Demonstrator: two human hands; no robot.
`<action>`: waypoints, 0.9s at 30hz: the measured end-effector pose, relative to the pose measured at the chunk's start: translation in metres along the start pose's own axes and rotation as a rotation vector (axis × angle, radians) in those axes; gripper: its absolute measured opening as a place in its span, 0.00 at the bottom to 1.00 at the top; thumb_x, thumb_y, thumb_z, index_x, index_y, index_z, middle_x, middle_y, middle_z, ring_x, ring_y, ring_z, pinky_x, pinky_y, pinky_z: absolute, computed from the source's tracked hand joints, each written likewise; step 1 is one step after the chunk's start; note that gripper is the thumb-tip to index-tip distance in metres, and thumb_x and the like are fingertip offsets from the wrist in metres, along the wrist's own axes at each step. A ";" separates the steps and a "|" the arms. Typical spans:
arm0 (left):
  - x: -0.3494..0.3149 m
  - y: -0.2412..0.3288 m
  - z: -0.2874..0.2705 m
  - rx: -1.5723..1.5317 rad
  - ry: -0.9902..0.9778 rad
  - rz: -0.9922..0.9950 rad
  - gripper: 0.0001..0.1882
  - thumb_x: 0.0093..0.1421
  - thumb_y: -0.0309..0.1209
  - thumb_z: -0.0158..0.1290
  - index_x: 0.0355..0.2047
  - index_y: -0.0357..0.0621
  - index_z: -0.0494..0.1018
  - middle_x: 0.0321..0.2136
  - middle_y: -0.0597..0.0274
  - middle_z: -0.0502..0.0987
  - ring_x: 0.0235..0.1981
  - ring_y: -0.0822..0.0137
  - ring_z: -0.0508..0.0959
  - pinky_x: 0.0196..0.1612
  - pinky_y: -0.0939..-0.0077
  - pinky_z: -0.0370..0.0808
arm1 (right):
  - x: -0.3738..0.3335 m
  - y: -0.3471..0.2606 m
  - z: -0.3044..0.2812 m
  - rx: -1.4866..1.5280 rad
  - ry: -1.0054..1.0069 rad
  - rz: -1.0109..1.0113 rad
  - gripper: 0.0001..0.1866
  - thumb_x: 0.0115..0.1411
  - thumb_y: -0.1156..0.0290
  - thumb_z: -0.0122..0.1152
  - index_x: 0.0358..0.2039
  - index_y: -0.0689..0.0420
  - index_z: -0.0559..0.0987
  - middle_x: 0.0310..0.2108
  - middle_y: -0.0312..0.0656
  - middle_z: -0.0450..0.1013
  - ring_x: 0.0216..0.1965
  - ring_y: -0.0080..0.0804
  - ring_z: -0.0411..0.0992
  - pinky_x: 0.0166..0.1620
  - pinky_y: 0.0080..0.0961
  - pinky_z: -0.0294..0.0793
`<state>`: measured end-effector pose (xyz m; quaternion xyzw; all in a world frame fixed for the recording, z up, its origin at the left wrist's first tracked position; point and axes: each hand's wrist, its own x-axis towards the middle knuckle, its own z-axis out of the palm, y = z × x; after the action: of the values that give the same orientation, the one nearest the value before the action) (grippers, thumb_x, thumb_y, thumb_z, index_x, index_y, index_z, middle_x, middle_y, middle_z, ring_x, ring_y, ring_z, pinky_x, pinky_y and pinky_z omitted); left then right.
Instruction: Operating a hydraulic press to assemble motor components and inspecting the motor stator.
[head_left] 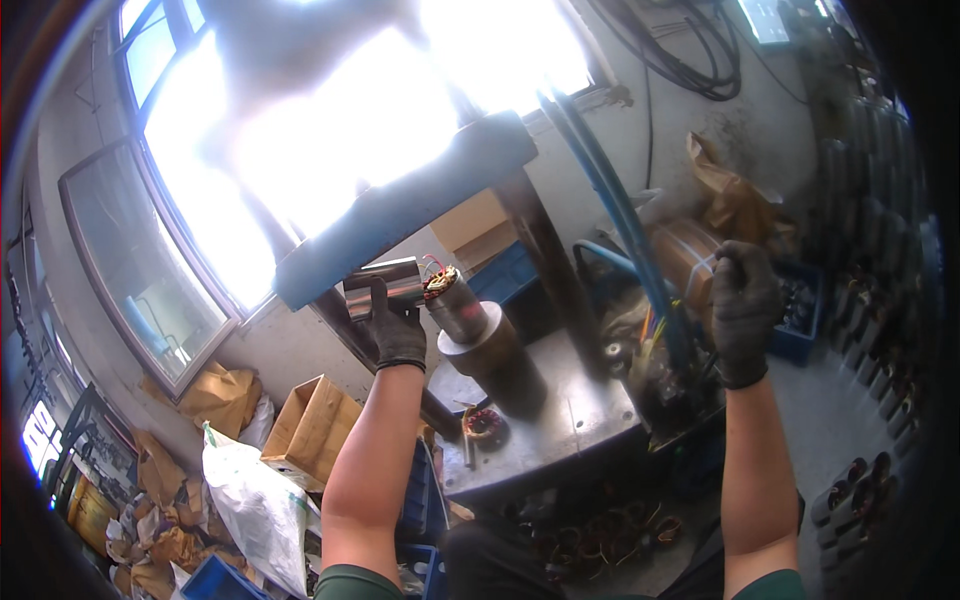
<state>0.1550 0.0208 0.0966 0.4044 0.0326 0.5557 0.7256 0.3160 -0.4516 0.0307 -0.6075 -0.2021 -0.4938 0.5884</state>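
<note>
My left hand [398,330], in a dark glove, is closed around a shiny metal cylinder [405,278] held sideways under the blue press crossbeam [410,205]. Just right of it, a motor stator [458,310] with copper windings and red wires sits on a thick round metal post [500,360]. My right hand [746,310], gloved too, is raised at the right beside blue hoses [625,215]. Its fingers are curled into a fist; whatever they may hold is hidden. A loose wound stator [484,424] lies on the steel press table [560,440].
Dark steel columns [550,270] flank the post. A wooden box [312,425] and a white sack [255,500] stand left of my left arm. Several cylindrical parts [860,490] line the far right. A blue crate [800,320] stands behind my right hand.
</note>
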 end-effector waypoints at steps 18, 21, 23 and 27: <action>0.027 0.000 0.009 0.101 0.001 0.026 0.37 0.52 0.37 0.76 0.58 0.52 0.68 0.52 0.64 0.75 0.54 0.62 0.76 0.55 0.58 0.77 | 0.002 -0.001 -0.005 0.005 -0.045 0.023 0.05 0.64 0.78 0.60 0.38 0.60 0.83 0.34 0.46 0.80 0.37 0.37 0.79 0.45 0.33 0.78; 0.030 -0.002 0.015 0.156 -0.048 0.030 0.38 0.52 0.36 0.76 0.58 0.49 0.67 0.53 0.61 0.75 0.54 0.59 0.77 0.57 0.56 0.77 | 0.003 -0.001 -0.004 -0.004 -0.070 0.013 0.08 0.63 0.79 0.60 0.42 0.60 0.83 0.35 0.46 0.80 0.38 0.37 0.80 0.46 0.33 0.80; 0.032 -0.004 0.022 0.217 -0.145 0.099 0.38 0.53 0.36 0.76 0.59 0.45 0.67 0.53 0.57 0.75 0.54 0.56 0.78 0.59 0.53 0.77 | 0.003 -0.001 -0.003 0.001 -0.087 0.013 0.11 0.62 0.80 0.60 0.45 0.61 0.84 0.37 0.47 0.81 0.38 0.36 0.80 0.46 0.33 0.80; 0.034 -0.002 0.045 0.516 -0.107 0.162 0.39 0.51 0.31 0.74 0.59 0.41 0.66 0.50 0.55 0.77 0.52 0.58 0.78 0.55 0.59 0.77 | 0.004 -0.004 -0.004 0.032 -0.124 0.100 0.19 0.61 0.82 0.60 0.54 0.61 0.82 0.41 0.49 0.81 0.40 0.37 0.81 0.48 0.33 0.81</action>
<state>0.1919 0.0242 0.1393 0.6058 0.1023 0.5633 0.5525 0.3131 -0.4561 0.0356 -0.6369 -0.2154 -0.4219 0.6082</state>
